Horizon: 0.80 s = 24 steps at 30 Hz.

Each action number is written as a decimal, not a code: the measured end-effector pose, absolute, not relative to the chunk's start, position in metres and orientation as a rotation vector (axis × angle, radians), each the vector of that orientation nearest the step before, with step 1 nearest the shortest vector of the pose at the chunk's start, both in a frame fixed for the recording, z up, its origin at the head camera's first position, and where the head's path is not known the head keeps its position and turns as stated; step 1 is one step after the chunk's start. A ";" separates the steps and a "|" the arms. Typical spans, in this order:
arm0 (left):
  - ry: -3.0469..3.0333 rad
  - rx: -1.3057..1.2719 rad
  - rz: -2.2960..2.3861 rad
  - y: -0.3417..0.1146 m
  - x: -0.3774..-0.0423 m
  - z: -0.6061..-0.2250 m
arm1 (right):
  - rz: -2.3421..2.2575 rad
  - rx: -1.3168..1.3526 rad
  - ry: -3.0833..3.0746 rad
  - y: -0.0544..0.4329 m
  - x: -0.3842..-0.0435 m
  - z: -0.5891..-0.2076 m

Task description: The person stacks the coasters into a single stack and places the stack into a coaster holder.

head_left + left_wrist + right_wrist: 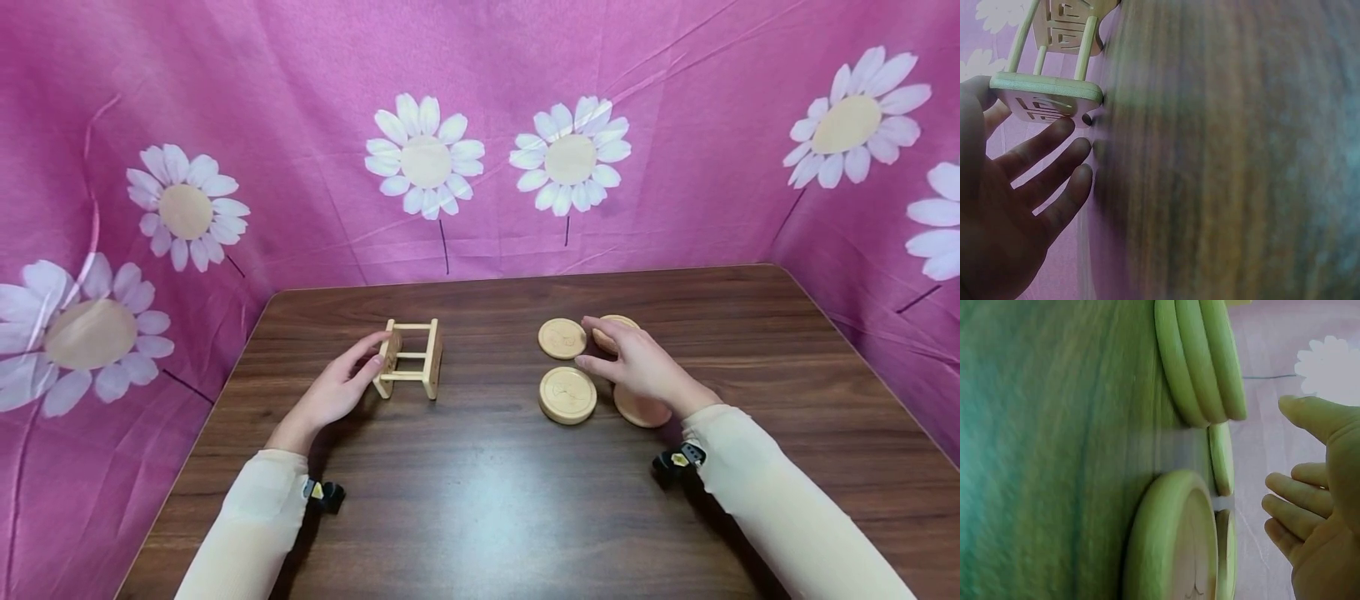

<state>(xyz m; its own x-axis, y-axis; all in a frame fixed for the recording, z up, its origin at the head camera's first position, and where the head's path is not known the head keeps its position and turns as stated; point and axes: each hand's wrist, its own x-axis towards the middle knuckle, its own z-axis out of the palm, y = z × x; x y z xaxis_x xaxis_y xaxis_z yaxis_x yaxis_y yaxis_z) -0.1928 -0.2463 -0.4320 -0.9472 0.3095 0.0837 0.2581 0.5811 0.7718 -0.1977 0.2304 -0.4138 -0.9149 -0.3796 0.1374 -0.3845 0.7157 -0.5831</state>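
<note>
A small wooden rack [408, 358], with two carved side panels joined by rods, stands on the left half of the table. My left hand [341, 392] is at its left panel, fingers fairly straight and fingertips touching the wood; the left wrist view shows the carved panel [1047, 103] beside the fingers. On the right, my right hand [633, 362] hovers over round wooden coasters, fingers loosely spread and holding nothing. Nearest to it lie a back-left coaster [562, 338], a partly covered back-right coaster [621, 322], a front-right coaster [643, 410] and a front-left coaster stack [567, 396], three layers high in the right wrist view.
Dark wood-grain table [480, 483] lies under everything, with bare surface between rack and coasters. A pink cloth [495, 50] with white daisies hangs around its back and sides. Each wrist carries a small black camera, such as the left one [330, 497].
</note>
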 end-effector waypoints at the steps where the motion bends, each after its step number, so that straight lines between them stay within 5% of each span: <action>1: 2.742 0.492 1.320 -0.246 -0.193 -0.432 | 0.998 0.646 -2.909 0.231 -0.200 -0.414; 24: 2.763 0.508 1.291 -0.246 -0.192 -0.433 | 0.780 0.799 -3.027 0.223 -0.237 -0.430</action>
<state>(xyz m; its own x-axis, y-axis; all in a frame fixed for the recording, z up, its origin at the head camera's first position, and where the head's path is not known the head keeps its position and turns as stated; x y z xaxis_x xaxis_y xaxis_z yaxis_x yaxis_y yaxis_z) -0.1924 -0.2460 -0.4328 -0.9448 0.3144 0.0924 0.2725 0.5974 0.7543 -0.2373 0.2232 -0.4296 -0.8738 -0.4845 0.0402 -0.4436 0.7608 -0.4738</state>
